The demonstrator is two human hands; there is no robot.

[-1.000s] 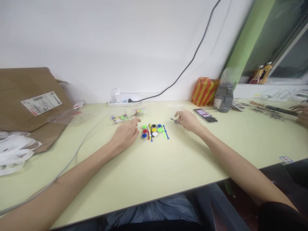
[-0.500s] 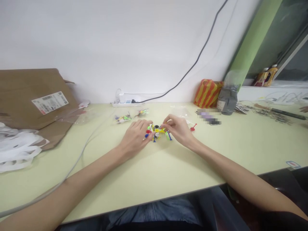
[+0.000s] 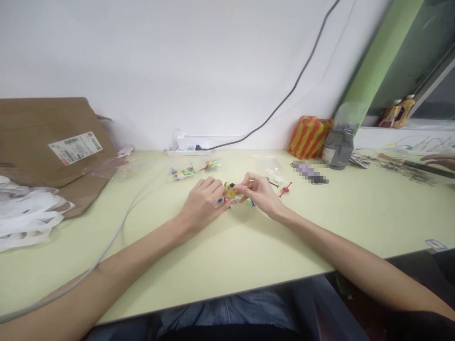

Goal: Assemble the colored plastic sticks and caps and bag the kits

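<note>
My left hand [image 3: 202, 204] and my right hand [image 3: 260, 194] meet over a small heap of coloured plastic buttons and thin sticks [image 3: 232, 198] on the pale yellow table [image 3: 227, 255]. Both hands pinch a small yellow piece [image 3: 231, 192] between their fingertips, just above the heap. Most of the heap is hidden under my fingers. A red stick [image 3: 285, 189] and a dark stick [image 3: 273, 183] lie loose to the right of my right hand.
Two small bags of coloured parts [image 3: 194, 169] lie behind the hands, a power strip [image 3: 185, 150] at the wall. A phone [image 3: 310, 171], striped bag [image 3: 310, 136] and grey pouch [image 3: 337, 147] stand right. Cardboard [image 3: 46, 147] and white straps [image 3: 28, 218] lie left. Another person's hand [image 3: 441, 161] shows far right.
Both hands closed in from either side onto the neat set of buttons, which is now a jumbled heap. They now pinch a yellow piece together. A red stick appeared to the right.
</note>
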